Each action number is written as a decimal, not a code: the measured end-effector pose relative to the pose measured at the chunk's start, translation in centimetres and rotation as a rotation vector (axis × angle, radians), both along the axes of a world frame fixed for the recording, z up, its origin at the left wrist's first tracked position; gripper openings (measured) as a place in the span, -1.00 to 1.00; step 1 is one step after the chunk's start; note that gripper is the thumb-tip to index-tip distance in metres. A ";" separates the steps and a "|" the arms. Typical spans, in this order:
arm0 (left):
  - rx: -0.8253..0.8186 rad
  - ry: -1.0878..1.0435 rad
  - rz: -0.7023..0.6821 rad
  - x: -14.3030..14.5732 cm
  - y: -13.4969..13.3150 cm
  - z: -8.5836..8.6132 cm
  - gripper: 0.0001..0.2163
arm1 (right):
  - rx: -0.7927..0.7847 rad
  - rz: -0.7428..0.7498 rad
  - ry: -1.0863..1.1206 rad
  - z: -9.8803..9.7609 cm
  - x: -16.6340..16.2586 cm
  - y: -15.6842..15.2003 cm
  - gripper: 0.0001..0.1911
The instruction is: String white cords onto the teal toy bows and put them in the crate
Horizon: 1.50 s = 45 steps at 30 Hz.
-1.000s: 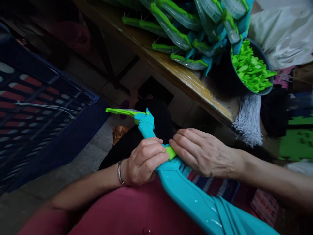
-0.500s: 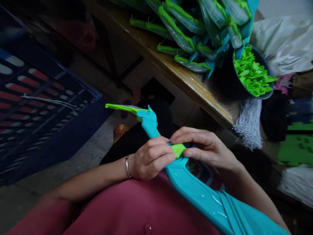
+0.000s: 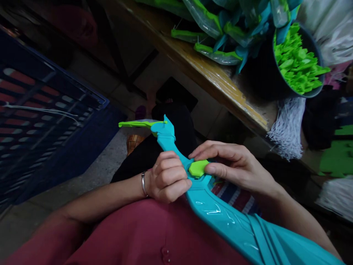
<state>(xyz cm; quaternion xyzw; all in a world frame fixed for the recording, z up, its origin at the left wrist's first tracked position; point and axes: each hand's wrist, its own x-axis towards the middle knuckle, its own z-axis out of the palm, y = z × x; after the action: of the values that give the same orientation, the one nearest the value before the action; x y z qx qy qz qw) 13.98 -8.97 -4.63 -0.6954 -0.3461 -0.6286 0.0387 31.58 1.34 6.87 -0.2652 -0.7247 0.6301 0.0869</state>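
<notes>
— Near the middle of the frame, what is the left hand [image 3: 167, 177] doing?

— Its grip is clamping around the narrow part of a long blue piece [image 3: 220, 215].

— And the right hand [image 3: 233, 162]?

— Its thumb is touching the edge of a little green piece [image 3: 198, 168], and its fingers are resting by the far side. I'm not seeing enough to tell if they're squeezing.

— Is the blue piece being heavy?

— I'm guessing light and stiff, like hard plastic. It's shining, so it might be sliding a bit. I'm picking the narrow part for holding, not the thin green tip [image 3: 139, 124] at left, which might be snapping.

— What's hiding?

— The left fist is covering one blue edge. The big end is running off the lower right. Something stripy [image 3: 237, 197] is peeking out below the right hand, too dark to name.
</notes>
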 end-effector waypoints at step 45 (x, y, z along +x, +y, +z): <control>-0.068 -0.054 -0.097 0.4 -0.3 -0.2 -0.90 | 0.055 0.199 0.018 0.0 0.6 2.3 -0.74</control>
<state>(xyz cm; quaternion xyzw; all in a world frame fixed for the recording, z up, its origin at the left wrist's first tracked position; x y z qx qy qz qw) 14.38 -9.23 -4.82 -0.6952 -0.3339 -0.6361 -0.0248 32.13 3.61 6.91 -0.1836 -0.7635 0.6180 0.0377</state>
